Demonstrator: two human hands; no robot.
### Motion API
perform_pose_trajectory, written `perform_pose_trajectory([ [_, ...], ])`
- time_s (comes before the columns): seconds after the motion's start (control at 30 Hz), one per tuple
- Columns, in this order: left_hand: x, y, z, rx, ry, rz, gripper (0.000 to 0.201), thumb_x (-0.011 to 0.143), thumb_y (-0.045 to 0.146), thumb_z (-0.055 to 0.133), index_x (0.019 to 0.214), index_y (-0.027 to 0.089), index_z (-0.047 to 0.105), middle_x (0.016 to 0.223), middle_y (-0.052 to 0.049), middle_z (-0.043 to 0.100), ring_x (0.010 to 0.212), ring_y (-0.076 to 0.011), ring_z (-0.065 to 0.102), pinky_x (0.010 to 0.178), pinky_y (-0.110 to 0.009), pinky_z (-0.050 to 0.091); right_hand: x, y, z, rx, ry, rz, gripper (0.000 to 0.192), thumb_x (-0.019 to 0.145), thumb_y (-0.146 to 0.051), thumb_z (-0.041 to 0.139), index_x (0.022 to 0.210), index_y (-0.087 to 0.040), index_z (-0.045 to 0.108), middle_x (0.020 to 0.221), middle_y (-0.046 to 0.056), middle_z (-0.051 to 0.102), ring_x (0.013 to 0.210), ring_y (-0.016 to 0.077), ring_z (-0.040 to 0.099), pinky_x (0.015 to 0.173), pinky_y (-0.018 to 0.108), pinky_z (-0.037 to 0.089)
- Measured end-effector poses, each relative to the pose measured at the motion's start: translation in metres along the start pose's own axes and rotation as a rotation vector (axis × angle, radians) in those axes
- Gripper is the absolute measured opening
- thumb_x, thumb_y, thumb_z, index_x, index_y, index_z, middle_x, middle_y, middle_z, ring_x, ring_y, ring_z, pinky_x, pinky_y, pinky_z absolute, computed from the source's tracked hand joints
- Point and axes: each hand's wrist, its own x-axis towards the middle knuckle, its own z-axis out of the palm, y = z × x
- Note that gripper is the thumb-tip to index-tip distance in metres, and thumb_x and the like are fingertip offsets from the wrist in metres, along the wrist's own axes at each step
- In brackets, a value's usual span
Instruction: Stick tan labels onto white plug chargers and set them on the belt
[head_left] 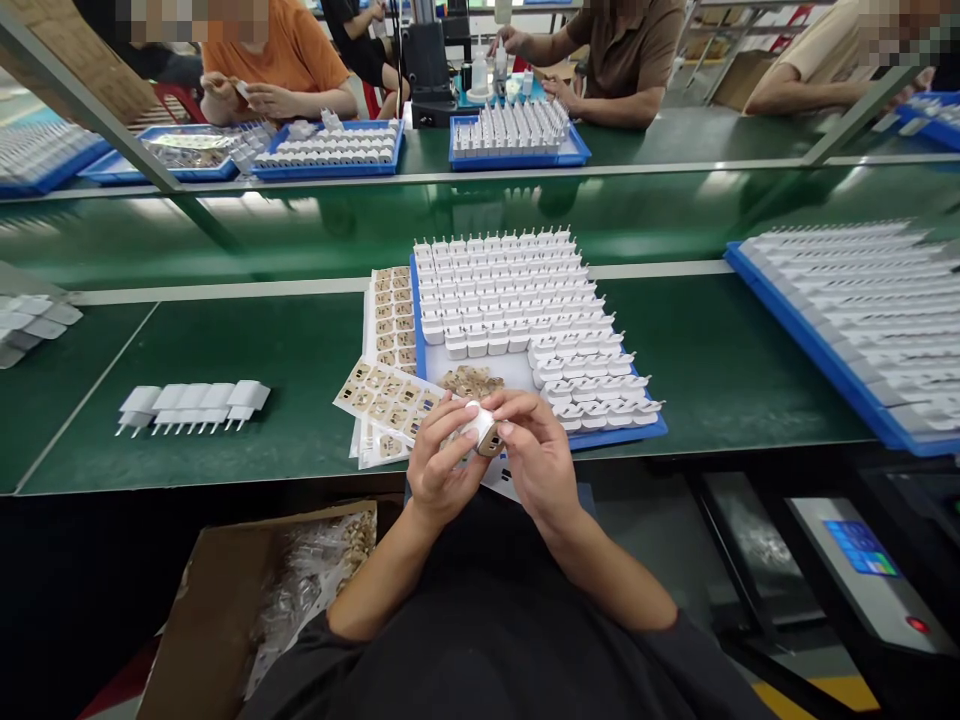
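Observation:
In front of my body, my left hand (444,462) grips a white plug adapter (477,425) by its sides. A tan sticker with dark print (492,441) covers the end facing right. My right hand (541,465) pinches that end with thumb and fingers closed at the sticker's edge. Just beyond, a blue tray (626,434) holds many white adapters standing in rows, pins up. Small tan scraps (471,381) lie in the tray's near left corner. Sheets of tan stickers (386,393) overlap at the tray's left, partly beneath my left hand.
A row of several adapters (199,402) lies pins toward me on the green bench (300,350). Another full blue tray (817,350) stands at right. A cardboard box (206,610) with plastic waste sits below. Across the bench, people work behind a metal frame (97,95).

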Motion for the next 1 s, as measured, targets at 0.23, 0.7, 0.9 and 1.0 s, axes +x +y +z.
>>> perform_pose_trajectory([
  [0.23,-0.004,-0.002,-0.011,-0.158,-0.084,-0.131,0.057,0.079,0.006,0.077,0.127,0.028,0.055,0.124,-0.008,0.069,0.118,-0.0235,0.069,0.101,-0.047,0.06,0.013,-0.013,-0.018,-0.312,-0.223,-0.126,0.015,0.094,-0.02,0.064,0.104,-0.027,0.071,0.107,0.004,0.073,0.117,0.0228,0.065,0.109,0.046,0.049],
  [0.7,-0.011,-0.034,-0.075,0.184,-0.125,-0.753,0.039,0.086,0.04,0.074,0.118,0.02,0.066,0.11,-0.008,0.074,0.1,-0.0237,0.071,0.091,-0.036,0.057,0.026,0.002,-0.021,-0.999,-0.144,-0.308,0.016,0.101,-0.029,0.055,0.109,-0.023,0.067,0.1,0.008,0.075,0.089,0.0239,0.071,0.08,0.039,0.059],
  [0.9,-0.014,-0.103,-0.139,0.836,-0.125,-0.603,0.035,0.088,0.043,0.066,0.112,0.018,0.073,0.107,-0.012,0.074,0.107,-0.0315,0.062,0.101,-0.048,0.045,0.035,0.028,-0.028,-1.299,-0.322,-0.342,0.028,0.102,-0.027,0.047,0.122,-0.02,0.066,0.126,0.015,0.071,0.117,0.0342,0.067,0.094,0.052,0.056],
  [1.0,-0.019,-0.136,-0.166,1.028,-0.188,-0.653,0.037,0.09,0.044,0.061,0.113,0.017,0.074,0.111,-0.016,0.072,0.115,-0.037,0.053,0.107,-0.055,0.035,0.029,0.027,-0.029,-1.203,-0.401,-0.38,0.024,0.101,-0.024,0.05,0.117,-0.022,0.068,0.12,0.012,0.073,0.112,0.0312,0.068,0.093,0.049,0.056],
])
